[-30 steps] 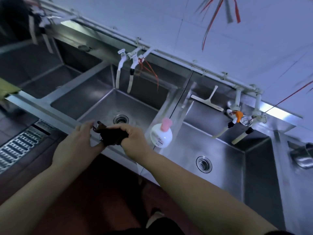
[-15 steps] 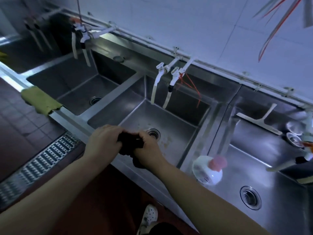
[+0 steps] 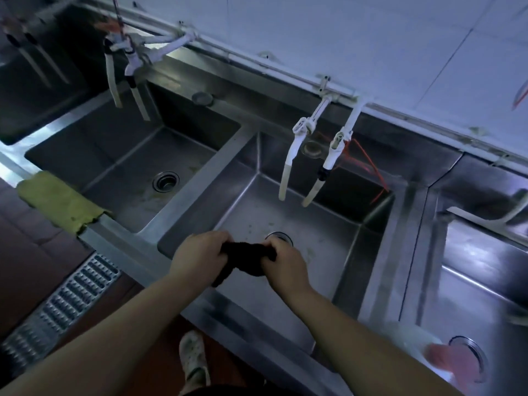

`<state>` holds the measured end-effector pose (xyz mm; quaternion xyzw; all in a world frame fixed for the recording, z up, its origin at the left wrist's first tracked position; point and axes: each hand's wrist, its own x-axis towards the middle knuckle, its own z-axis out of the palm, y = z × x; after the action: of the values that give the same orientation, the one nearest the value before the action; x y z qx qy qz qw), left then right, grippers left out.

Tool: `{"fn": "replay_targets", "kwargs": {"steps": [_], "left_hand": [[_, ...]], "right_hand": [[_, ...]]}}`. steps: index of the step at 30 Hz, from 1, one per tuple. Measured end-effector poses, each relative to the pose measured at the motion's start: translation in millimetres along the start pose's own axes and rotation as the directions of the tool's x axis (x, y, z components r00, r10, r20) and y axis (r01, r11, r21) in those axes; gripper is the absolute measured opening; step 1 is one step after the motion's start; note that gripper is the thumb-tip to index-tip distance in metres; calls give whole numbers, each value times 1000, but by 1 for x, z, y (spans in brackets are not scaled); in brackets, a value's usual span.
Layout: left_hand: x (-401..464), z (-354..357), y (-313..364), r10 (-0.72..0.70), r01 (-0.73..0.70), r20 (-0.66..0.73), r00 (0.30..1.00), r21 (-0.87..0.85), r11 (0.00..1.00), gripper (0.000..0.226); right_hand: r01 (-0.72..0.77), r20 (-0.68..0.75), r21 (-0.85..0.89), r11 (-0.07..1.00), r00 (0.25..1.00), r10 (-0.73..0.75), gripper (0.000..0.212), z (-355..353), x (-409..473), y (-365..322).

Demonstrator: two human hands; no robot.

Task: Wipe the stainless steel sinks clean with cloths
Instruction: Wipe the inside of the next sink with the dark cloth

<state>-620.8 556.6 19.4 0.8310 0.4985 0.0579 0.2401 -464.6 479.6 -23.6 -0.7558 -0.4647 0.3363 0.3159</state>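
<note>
Gripping a dark cloth with both hands over the middle basin, just in front of its drain. Left hand curling its fingers round one end, right hand clamping fingers on the other, bunching and apparently twisting the cloth between them, probably wringing it out. Judging progress as early: pale specks and smears lying on the basin floor beside the drain, so wiping here looking not yet finished. Showing similar staining around the drain of the basin left of the middle one. Lying draped over the front rim further left, a yellow cloth, untouched. Hanging above the middle basin, two white taps. Remaining, by this reckoning: wiping floors, walls and rims across several basins.
</note>
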Motion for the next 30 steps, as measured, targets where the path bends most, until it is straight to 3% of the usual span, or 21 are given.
{"fn": "replay_targets", "kwargs": {"steps": [3, 7, 12, 15, 20, 24, 27, 30], "left_hand": [[31, 6, -27, 15, -17, 115, 993, 17, 1000, 17], [68, 20, -69, 82, -97, 294, 952, 37, 995, 14], [102, 41, -114, 139, -186, 480, 866, 52, 981, 21], [119, 52, -131, 163, -232, 549, 820, 57, 971, 26], [156, 57, -145, 250, -329, 472, 846, 93, 940, 47], [187, 40, -153, 370, -428, 315, 874, 140, 893, 45], [216, 29, -160, 515, -552, 205, 832, 222, 804, 43], [247, 28, -163, 542, -569, 176, 821, 310, 761, 44]], "right_hand": [[-34, -27, -69, 997, 999, 32, 11, 14, 23, 0], [-226, -23, -157, 961, 974, 225, 17, 46, 45, 2], [-462, 19, -194, 865, 880, 474, 22, 98, 68, 11], [-585, 23, -116, 803, 806, 591, 21, 119, 86, 25], [-692, -67, 65, 719, 716, 695, 62, 123, 110, 52], [-717, -78, 37, 697, 693, 717, 41, 125, 113, 65], [-683, 39, -127, 719, 721, 692, 32, 139, 114, 69], [-574, 170, -259, 777, 765, 622, 35, 161, 118, 75]]}}
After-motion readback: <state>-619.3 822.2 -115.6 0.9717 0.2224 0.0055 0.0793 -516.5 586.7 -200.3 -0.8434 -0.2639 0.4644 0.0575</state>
